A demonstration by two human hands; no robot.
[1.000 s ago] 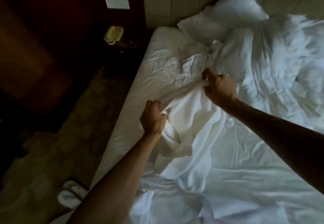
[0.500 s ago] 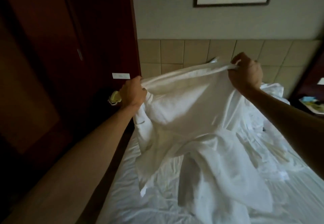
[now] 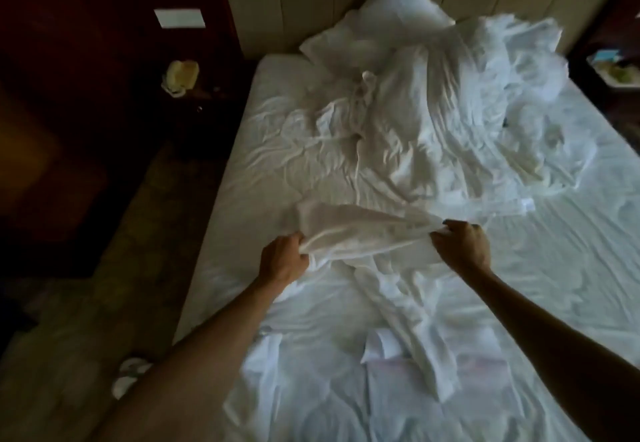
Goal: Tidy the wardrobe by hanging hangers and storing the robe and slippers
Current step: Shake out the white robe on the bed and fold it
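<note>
1. Now the robe (image 3: 360,237) lies low over the bed (image 3: 242,171); half a second ago it was held up in front of the padded headboard (image 3: 311,1), its top edge stretched level with the wall panels.
2. Both arms have come down with it, and the view has tipped from the wall and framed picture to the mattress.
3. The left hand (image 3: 282,261) grips one end of the robe's upper edge, its fingers curled into the cloth.
4. The right hand (image 3: 462,247) pinches the other end, fingers folded round a bunched fold.
5. Between the hands the white fabric runs as a taut, slightly sagging band, with a loose flap standing up beyond the left hand.
6. Below that band the rest of the robe spreads in soft creases across the sheet toward the person, a narrow strip trailing toward the foot of the bed.
7. The robe is plain white and hard to tell apart from the sheet where the two overlap.
8. A rumpled duvet (image 3: 467,112) and a pillow (image 3: 388,22) lie beyond it, near the headboard.
9. On the dim floor beside the bed, just left of the left forearm, a pale slipper (image 3: 130,377) shows in part.
10. A yellowish object (image 3: 181,74) sits on the dark nightstand to the left; what it is cannot be told.
</note>
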